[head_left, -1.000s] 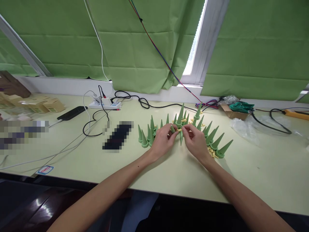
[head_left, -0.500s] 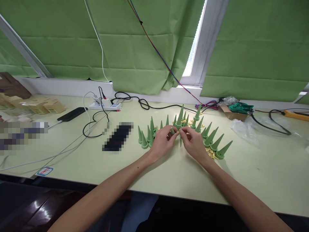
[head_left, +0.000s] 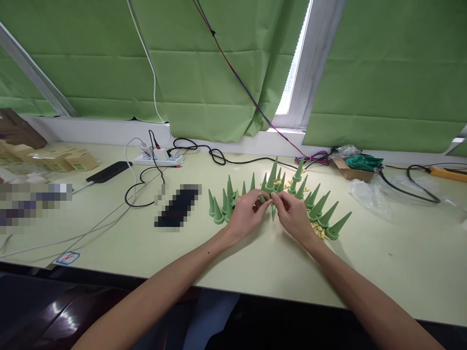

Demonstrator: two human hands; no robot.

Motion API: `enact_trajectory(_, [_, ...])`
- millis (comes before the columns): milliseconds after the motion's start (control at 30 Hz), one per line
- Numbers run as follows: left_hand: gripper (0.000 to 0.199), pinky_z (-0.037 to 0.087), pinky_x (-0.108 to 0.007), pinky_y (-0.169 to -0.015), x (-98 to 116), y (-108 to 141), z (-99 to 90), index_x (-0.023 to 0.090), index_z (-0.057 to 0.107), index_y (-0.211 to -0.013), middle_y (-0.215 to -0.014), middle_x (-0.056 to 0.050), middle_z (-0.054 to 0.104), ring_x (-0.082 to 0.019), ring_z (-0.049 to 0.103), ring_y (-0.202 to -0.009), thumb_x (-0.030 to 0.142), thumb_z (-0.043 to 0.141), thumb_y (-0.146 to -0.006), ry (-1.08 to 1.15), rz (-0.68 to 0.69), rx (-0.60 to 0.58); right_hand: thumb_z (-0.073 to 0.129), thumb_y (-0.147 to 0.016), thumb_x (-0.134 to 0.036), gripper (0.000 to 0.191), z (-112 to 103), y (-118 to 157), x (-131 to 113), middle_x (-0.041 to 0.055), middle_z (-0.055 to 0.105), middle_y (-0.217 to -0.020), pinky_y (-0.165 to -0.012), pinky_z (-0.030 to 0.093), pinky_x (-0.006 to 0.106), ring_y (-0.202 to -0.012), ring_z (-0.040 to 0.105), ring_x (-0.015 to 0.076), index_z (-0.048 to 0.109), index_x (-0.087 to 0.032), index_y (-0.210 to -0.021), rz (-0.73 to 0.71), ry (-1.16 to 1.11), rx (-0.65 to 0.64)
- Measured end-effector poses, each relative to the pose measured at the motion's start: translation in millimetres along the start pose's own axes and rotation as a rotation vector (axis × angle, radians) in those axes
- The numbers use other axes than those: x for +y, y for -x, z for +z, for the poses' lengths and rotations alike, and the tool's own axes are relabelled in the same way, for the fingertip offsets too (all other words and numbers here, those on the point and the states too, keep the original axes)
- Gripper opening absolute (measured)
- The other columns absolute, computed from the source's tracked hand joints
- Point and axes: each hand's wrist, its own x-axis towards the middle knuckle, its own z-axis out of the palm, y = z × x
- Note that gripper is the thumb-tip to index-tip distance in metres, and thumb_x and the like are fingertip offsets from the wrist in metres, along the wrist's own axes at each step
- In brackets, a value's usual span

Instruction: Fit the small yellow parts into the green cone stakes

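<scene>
My left hand (head_left: pixel 245 214) is closed around a small green cone (head_left: pixel 261 198), whose tip pokes out between thumb and forefinger. Facing it, my right hand (head_left: pixel 294 214) pinches at a small yellow piece (head_left: pixel 270 200) where the fingertips of both hands meet; the fingers cover most of it. Another green cone (head_left: pixel 273 213) shows below, between the hands. Around them stand several pointed green cones with ringed bases, such as the tall cone (head_left: pixel 272 175) behind and the outer cone (head_left: pixel 339 227) at right. Loose yellow pieces (head_left: pixel 319 231) lie among the right-hand cones.
A pixelated dark object (head_left: pixel 178 206) lies left of the cones. Behind are a white power strip (head_left: pixel 171 160) and black cable (head_left: pixel 241 162). At right sit a small cardboard box (head_left: pixel 350 171) and clear plastic bag (head_left: pixel 368 197). Small yellowish boxes (head_left: pixel 82 159) stand far left.
The fingertips have shifted very slightly around the small yellow piece. Both hands stay in nearly the same place, and the standing cones have not moved.
</scene>
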Motion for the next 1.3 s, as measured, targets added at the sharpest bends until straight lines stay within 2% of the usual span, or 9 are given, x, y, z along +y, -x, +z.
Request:
enact_trajectory(167, [0.008, 0.047, -0.022, -0.055, 0.1, 0.2, 0.3, 0.018, 0.062, -0.090, -0.080, 0.000, 0.066, -0.009, 0.055, -0.059, 0.024, 0.057, -0.092, 0.001, 0.015, -0.013, 0.046, -0.097, -0.045, 0.047, 0.2, -1.2, 0.6, -0.0047, 0.037, -0.049, -0.049, 0.028, 0.027, -0.048, 0.034, 0.0109, 0.044, -0.020, -0.058, -0.017, 0.040, 0.024])
enact_trajectory(400, [0.010, 0.048, -0.023, -0.055, -1.4, 0.8, 0.7, 0.018, 0.063, -0.092, -0.080, -0.002, 0.066, -0.010, 0.057, -0.061, 0.026, 0.056, -0.093, -0.007, 0.028, -0.034, 0.042, -0.098, -0.051, 0.055, 0.1, -1.3, 1.3, -0.0033, 0.039, -0.045, -0.049, 0.029, 0.027, -0.045, 0.038, 0.0111, 0.043, -0.020, -0.052, -0.012, 0.052, 0.011])
enact_trajectory(800, [0.009, 0.048, -0.023, -0.055, -0.8, 1.3, 1.5, 0.018, 0.061, -0.090, -0.080, -0.001, 0.064, -0.010, 0.056, -0.062, 0.025, 0.056, -0.093, -0.001, 0.036, -0.022, 0.034, -0.101, -0.050, 0.058, 2.7, 0.7, 4.2, -0.0024, 0.041, -0.046, -0.051, 0.028, 0.029, -0.046, 0.037, 0.0111, 0.037, -0.020, -0.052, -0.005, 0.080, -0.026])
enact_trajectory(1000, [0.008, 0.047, -0.022, -0.054, -0.7, 1.4, 2.3, 0.018, 0.061, -0.090, -0.080, -0.001, 0.065, -0.009, 0.055, -0.060, 0.024, 0.056, -0.093, -0.007, 0.034, -0.017, 0.032, -0.100, -0.053, 0.058, 2.8, 0.3, 3.8, -0.0028, 0.032, -0.045, -0.049, 0.024, 0.030, -0.045, 0.031, 0.0109, 0.026, -0.021, -0.052, -0.001, 0.084, -0.021])
enact_trajectory(1200, [0.009, 0.048, -0.023, -0.055, -1.1, 1.2, 2.0, 0.018, 0.061, -0.090, -0.081, -0.002, 0.065, -0.010, 0.056, -0.060, 0.025, 0.056, -0.093, -0.017, 0.027, -0.009, 0.029, -0.101, -0.055, 0.063, 2.3, 0.6, 3.8, -0.0009, 0.039, -0.043, -0.049, 0.027, 0.030, -0.044, 0.037, 0.0120, 0.032, -0.021, -0.047, 0.045, 0.067, -0.053])
enact_trajectory(1300, [0.010, 0.048, -0.023, -0.056, -1.9, 0.6, 1.6, 0.018, 0.061, -0.090, -0.080, -0.002, 0.066, -0.010, 0.055, -0.059, 0.027, 0.056, -0.093, -0.031, 0.017, 0.010, 0.031, -0.101, -0.051, 0.058, 1.1, 0.9, 1.0, -0.0010, 0.043, -0.047, -0.050, 0.029, 0.029, -0.046, 0.040, 0.0129, 0.036, -0.022, -0.052, 0.062, 0.051, -0.020])
